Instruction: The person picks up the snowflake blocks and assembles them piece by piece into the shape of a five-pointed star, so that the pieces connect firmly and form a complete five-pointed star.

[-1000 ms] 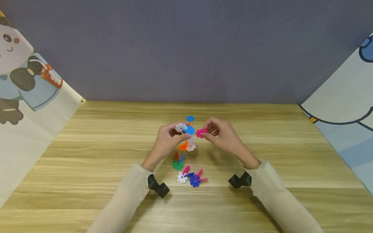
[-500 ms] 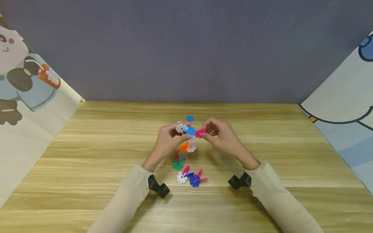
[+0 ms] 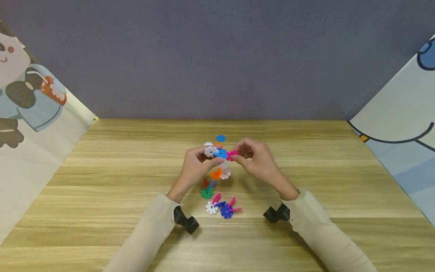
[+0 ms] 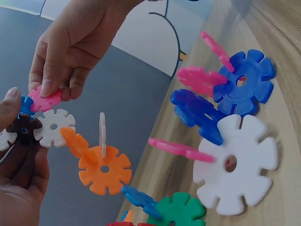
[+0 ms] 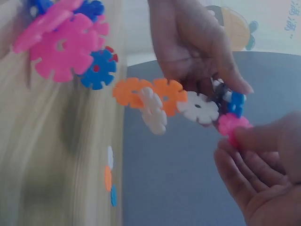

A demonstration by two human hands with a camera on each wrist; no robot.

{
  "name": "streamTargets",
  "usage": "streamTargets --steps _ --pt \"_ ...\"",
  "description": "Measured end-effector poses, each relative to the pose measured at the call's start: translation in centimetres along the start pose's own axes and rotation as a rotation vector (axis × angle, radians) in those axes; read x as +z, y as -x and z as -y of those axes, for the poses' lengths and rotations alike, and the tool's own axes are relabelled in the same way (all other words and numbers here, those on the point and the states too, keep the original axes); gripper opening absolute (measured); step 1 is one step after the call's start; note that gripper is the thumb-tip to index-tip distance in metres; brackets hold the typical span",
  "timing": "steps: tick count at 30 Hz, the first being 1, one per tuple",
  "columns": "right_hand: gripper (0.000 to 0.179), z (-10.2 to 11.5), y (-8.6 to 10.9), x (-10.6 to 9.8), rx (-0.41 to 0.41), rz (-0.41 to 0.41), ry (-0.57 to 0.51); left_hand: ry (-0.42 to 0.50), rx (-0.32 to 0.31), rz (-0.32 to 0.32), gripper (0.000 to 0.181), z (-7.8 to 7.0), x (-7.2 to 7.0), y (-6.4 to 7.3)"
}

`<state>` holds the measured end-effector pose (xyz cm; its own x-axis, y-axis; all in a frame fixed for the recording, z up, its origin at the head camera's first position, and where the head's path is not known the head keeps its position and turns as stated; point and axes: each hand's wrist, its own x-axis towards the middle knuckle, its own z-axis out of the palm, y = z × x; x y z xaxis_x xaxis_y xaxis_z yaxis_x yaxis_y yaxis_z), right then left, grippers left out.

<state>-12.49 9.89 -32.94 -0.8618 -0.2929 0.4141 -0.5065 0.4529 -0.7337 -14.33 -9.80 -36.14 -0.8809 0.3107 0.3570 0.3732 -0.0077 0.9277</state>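
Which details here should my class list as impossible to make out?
Right wrist view: part of the pink disc, covered by the right hand.
Head view: whether its notch grips the blue disc; too small.
Left wrist view: the rest of the white disc beside the left thumb, cut off by the left edge; most of the red piece, by the bottom edge.

2 long beige sleeves each bear 1 black, blocky wrist camera

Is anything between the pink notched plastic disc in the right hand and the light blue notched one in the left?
Nothing visible stands between them: the pink notched plastic disc, pinched by the right hand, appears to touch the light blue notched plastic disc held by the left hand.
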Motion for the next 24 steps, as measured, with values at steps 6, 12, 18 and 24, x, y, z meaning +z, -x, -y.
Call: streamTargets --steps 6,12,18,24 --pt "0.012 0.12 0.15 0.61 -0.033 -0.056 0.025 0.04 0.013 -0.013 0.034 0.13 0.02 0.19" --pt "0.01 0.08 0.27 0.95 -0.066 -0.086 0.068 0.026 0.044 -0.011 0.034 0.22 0.07 0.29" --pt "0.01 -0.05 0.19 0.84 -0.088 -0.071 0.059 0.047 0.044 0.0 0.034 0.55 0.3 0.38" --pt "0.01 0.07 0.28 0.97 -0.107 -0.082 0.102 0.057 0.044 -0.018 0.043 0.77 0.64 0.5"
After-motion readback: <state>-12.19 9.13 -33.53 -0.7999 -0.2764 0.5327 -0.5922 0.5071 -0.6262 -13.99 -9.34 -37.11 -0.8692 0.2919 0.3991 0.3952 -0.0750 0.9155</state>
